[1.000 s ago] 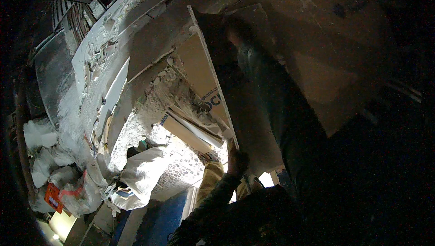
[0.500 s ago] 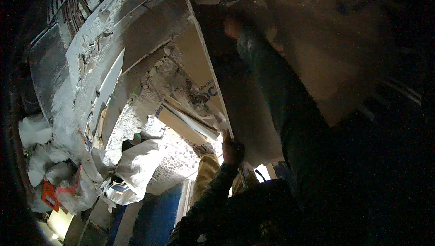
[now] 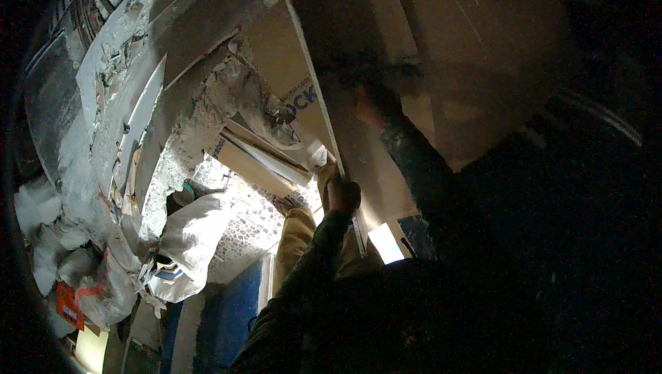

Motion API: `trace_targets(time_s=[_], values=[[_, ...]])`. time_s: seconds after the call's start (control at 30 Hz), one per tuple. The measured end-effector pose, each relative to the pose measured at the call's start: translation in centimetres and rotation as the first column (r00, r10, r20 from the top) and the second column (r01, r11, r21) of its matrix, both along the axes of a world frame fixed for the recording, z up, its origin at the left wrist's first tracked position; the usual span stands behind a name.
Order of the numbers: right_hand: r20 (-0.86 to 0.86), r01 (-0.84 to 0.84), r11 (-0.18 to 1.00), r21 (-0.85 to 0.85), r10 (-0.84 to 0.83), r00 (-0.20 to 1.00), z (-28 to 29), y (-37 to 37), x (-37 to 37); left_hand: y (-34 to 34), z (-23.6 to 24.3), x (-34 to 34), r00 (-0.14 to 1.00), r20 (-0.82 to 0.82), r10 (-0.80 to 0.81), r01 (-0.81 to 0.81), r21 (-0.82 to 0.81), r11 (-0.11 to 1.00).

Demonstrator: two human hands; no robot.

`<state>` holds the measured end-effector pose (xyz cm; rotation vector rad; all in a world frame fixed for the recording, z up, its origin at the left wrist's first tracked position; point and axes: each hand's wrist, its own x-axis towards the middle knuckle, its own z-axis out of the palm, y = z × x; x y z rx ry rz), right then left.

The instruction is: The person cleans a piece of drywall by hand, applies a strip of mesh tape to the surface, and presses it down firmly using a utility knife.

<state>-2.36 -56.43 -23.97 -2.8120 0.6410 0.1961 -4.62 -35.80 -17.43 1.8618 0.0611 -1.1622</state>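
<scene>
A head-worn fisheye looks down at the board (image 3: 369,157) close by.

Board (image 3: 358,146) right of sack (image 3: 193,239), strips (image 3: 249,168) between.

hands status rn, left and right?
Left hand: closed on the long edge of the brown board.
Right hand: at the board's face, in deep shadow; open or closed can't be told.

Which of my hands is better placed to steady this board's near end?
Probably your left hand: it holds the board by its edge toward that end. Your right hand is farther up, in shadow.
</scene>
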Motion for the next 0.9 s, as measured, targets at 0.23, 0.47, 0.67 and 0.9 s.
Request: trace_targets(time_s=[0.23, 0.47, 0.67, 0.9], values=[[-0.121, 0.117, 0.992, 0.041, -0.111, 0.986, 1.3, 0.1, -1.9, 0.0, 1.8, -0.4, 0.992, 0.117, 0.037, -0.017, -0.172, 0.985], [-0.139, 0.174, 0.985, -0.015, -0.175, 0.975, 0.0, -4.6, 1.6, -3.1, -2.0, 4.9, 0.938, 0.285, -0.196, 0.243, -0.141, 0.96], [-0.204, 0.137, 0.99, 0.035, -0.127, 0.971, 1.5, 4.3, -3.5, -3.2, -1.5, 5.3, 0.849, 0.52, 0.097, 0.058, -0.275, 0.96], [-0.232, 0.298, 0.949, 0.102, -0.269, 0.935, 6.0, 8.9, -8.5, -1.2, -6.3, 3.0, 0.96, 0.249, -0.125, 0.133, -0.013, 0.991]])
